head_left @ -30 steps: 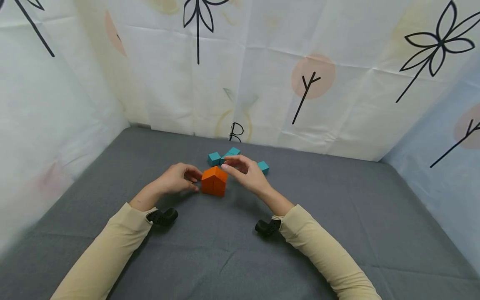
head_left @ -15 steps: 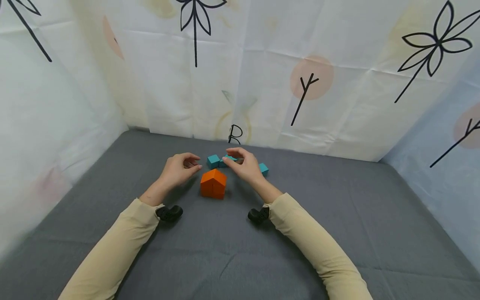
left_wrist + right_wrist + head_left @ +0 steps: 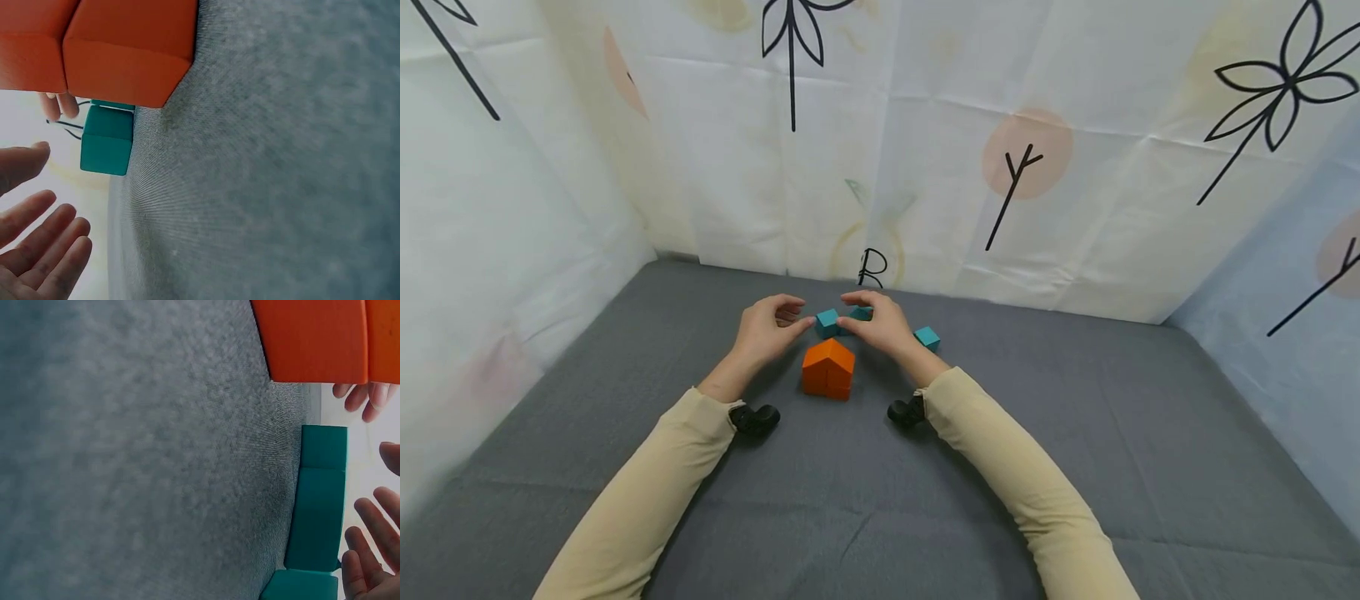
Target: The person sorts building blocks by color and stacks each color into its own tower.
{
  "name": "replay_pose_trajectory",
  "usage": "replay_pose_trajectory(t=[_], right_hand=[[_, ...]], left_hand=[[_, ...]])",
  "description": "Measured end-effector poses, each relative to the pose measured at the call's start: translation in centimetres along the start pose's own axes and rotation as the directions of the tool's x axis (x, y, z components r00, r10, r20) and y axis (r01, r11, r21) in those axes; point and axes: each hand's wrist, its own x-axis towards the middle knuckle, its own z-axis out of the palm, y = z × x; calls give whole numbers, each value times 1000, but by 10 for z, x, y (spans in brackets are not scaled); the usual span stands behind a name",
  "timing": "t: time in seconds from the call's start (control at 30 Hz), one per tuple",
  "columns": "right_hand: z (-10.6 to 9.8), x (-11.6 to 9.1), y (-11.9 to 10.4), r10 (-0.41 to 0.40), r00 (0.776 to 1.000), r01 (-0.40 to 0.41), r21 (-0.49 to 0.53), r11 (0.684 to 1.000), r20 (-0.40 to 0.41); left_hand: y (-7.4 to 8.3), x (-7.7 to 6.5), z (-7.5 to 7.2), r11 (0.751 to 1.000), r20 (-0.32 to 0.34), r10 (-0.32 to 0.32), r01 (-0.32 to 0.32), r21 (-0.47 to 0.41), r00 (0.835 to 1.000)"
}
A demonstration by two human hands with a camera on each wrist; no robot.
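Note:
An orange house-shaped block form [image 3: 828, 369] with visible seams stands on the grey cloth. Just behind it lie teal blocks: a cube [image 3: 827, 323] and another teal piece [image 3: 861, 314], partly hidden by the right hand. My left hand [image 3: 766, 329] is at the left of the teal cube, thumb near it and fingers loosely bent; in the left wrist view a gap shows between this hand [image 3: 47, 244] and the cube [image 3: 107, 140]. From the other side my right hand [image 3: 882, 323] reaches over the teal pieces, holding nothing. Its fingers [image 3: 372, 525] look spread in the right wrist view.
A separate teal block [image 3: 928, 337] lies right of the right wrist. Grey cloth [image 3: 865, 500] covers the table, and a pale printed curtain [image 3: 925, 183] hangs behind its back edge. Black wrist cameras [image 3: 755, 421] sit below both wrists.
Both hands have left the sides of the orange form and moved back to the teal blocks, drawing closer together. The orange form stays in place.

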Motion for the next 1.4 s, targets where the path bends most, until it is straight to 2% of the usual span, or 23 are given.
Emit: replay_pose_trajectory(t=[0.27, 0.57, 1.1, 1.4], right_hand=[[3, 9, -3, 4, 997, 2, -78, 997, 76], [10, 17, -4, -12, 991, 36, -179, 983, 131], [14, 15, -6, -3, 997, 16, -162, 987, 79], [12, 9, -6, -24, 999, 26, -88, 996, 27]], left_hand=[[4, 7, 5, 994, 110, -108, 111, -14, 988], [2, 14, 11, 990, 159, -137, 141, -13, 978], [3, 14, 12, 982, 135, -168, 178, -62, 976], [8, 13, 4, 979, 124, -160, 173, -105, 979]])
